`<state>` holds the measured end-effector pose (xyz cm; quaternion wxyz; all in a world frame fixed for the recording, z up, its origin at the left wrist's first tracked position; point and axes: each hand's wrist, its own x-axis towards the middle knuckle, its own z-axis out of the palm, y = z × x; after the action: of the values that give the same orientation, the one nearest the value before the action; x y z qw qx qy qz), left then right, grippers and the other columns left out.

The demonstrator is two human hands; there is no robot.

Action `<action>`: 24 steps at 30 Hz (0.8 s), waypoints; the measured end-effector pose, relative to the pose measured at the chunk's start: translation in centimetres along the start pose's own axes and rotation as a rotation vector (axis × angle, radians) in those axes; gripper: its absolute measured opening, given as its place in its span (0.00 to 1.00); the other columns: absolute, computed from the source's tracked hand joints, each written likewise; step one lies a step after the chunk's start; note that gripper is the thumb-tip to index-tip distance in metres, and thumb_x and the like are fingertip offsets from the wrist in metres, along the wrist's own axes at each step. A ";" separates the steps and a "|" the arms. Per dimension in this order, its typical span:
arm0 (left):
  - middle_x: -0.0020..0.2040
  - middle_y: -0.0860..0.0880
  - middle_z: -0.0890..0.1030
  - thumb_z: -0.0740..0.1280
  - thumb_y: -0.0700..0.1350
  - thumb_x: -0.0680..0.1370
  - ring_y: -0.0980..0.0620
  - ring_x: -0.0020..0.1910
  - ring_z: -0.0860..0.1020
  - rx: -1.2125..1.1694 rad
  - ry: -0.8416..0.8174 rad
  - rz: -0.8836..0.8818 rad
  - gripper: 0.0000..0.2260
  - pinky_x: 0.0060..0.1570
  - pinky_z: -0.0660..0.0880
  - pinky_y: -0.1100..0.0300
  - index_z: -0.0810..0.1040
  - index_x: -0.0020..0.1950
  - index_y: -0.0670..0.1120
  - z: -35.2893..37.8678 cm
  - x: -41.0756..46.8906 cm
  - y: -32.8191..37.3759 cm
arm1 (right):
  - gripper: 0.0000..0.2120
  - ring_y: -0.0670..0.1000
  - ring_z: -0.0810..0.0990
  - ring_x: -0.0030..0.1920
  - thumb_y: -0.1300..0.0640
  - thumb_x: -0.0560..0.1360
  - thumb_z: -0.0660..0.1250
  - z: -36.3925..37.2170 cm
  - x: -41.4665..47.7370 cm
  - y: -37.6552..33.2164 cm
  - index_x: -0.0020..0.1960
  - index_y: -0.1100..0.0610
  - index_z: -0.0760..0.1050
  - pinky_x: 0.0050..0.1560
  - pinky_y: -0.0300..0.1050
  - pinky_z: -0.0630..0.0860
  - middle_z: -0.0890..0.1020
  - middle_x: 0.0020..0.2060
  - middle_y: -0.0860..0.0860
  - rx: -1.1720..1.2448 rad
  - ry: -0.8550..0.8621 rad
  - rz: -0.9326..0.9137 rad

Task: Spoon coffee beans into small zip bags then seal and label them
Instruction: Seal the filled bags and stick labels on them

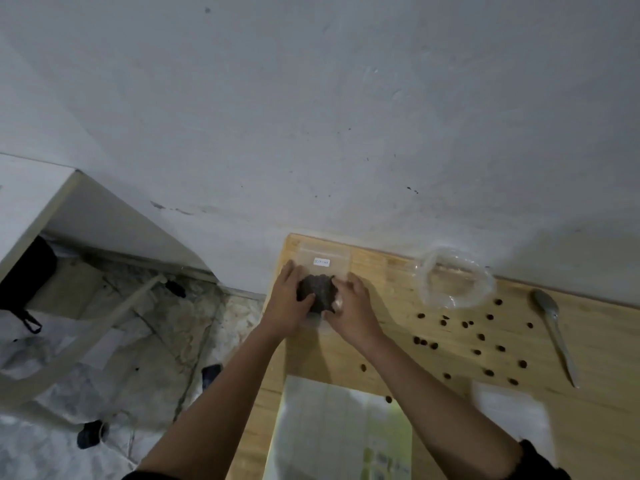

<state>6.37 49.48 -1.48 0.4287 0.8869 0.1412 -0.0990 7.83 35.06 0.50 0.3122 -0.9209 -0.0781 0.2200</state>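
Small clear zip bag (323, 271), lying at the far left corner of the pale wooden worktop (595, 410), close to the grey-white wall (311, 116). A dark clump of coffee beans (317, 292) fills its lower half, and a small white rectangular label (321, 262) sits on its upper half; the writing on it is too small to read.

Your left hand (287, 303) grips the bag's left side, its fingers (287, 275) curled along the edge and the thumb laid over the beans. Your right hand (353, 308) grips the right side in the same way, thumb toward the middle. The two hands nearly meet at the bag's near end.

To the right of the bag, well apart from it, stands a crumpled clear plastic bag with its mouth rolled open (457, 296). Loose brown coffee beans (481, 337) lie scattered on the worktop between that bag and a grey spoon (558, 334), which lies flat with its bowl toward the wall.

Nearer to you, a glossy transparent packet (339, 427) lies under your forearms, and a white sheet (509, 410) lies just to its right. A mottled stone floor (156, 341) shows left of the worktop.
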 end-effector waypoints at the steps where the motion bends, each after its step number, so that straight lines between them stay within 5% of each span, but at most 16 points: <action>1: 0.77 0.44 0.54 0.67 0.42 0.77 0.47 0.75 0.54 0.017 0.019 0.001 0.27 0.71 0.54 0.61 0.61 0.74 0.41 0.0 0.0 0.2 | 0.28 0.54 0.53 0.75 0.56 0.74 0.68 -0.3 -0.1 0.0 0.72 0.55 0.63 0.71 0.45 0.58 0.55 0.74 0.53 0.022 0.018 0.005; 7: 0.74 0.43 0.60 0.65 0.44 0.78 0.45 0.72 0.61 0.024 0.175 0.161 0.21 0.69 0.60 0.55 0.67 0.70 0.41 1.5 -1.7 5.7 | 0.17 0.49 0.69 0.65 0.57 0.76 0.66 -6.6 -3.3 2.6 0.65 0.56 0.71 0.62 0.35 0.65 0.69 0.63 0.50 0.133 0.249 0.022; 15: 0.67 0.47 0.68 0.65 0.42 0.78 0.51 0.66 0.68 -0.107 -0.211 0.377 0.19 0.58 0.60 0.73 0.68 0.68 0.43 12.4 -8.5 13.2 | 0.16 0.54 0.74 0.60 0.61 0.74 0.69 -12.9 -15.3 14.7 0.60 0.60 0.74 0.51 0.29 0.61 0.75 0.59 0.56 0.217 0.623 0.414; 20: 0.72 0.46 0.64 0.62 0.47 0.80 0.48 0.70 0.65 -0.063 -0.428 0.316 0.23 0.64 0.61 0.65 0.62 0.73 0.43 19.0 -13.5 13.4 | 0.19 0.57 0.73 0.61 0.59 0.74 0.69 -12.0 -22.0 20.2 0.64 0.62 0.72 0.57 0.39 0.64 0.75 0.60 0.59 0.205 0.583 0.553; 22: 0.72 0.46 0.64 0.63 0.48 0.79 0.49 0.70 0.65 -0.081 -0.413 0.244 0.26 0.68 0.64 0.58 0.60 0.74 0.43 20.6 -15.3 13.3 | 0.20 0.55 0.74 0.59 0.58 0.74 0.68 -11.3 -23.2 21.0 0.64 0.62 0.72 0.56 0.41 0.67 0.76 0.59 0.58 0.234 0.544 0.564; 24: 0.72 0.50 0.64 0.63 0.49 0.79 0.54 0.69 0.64 -0.146 -0.380 0.177 0.27 0.66 0.62 0.62 0.58 0.75 0.45 21.5 -16.9 13.4 | 0.19 0.53 0.74 0.56 0.58 0.75 0.68 -10.8 -23.7 21.5 0.64 0.61 0.72 0.53 0.40 0.68 0.76 0.57 0.57 0.242 0.485 0.557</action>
<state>-6.25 21.76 0.13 0.5175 0.8279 -0.0140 -0.2159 -8.21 5.56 3.50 0.3563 -0.8886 0.2777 0.0798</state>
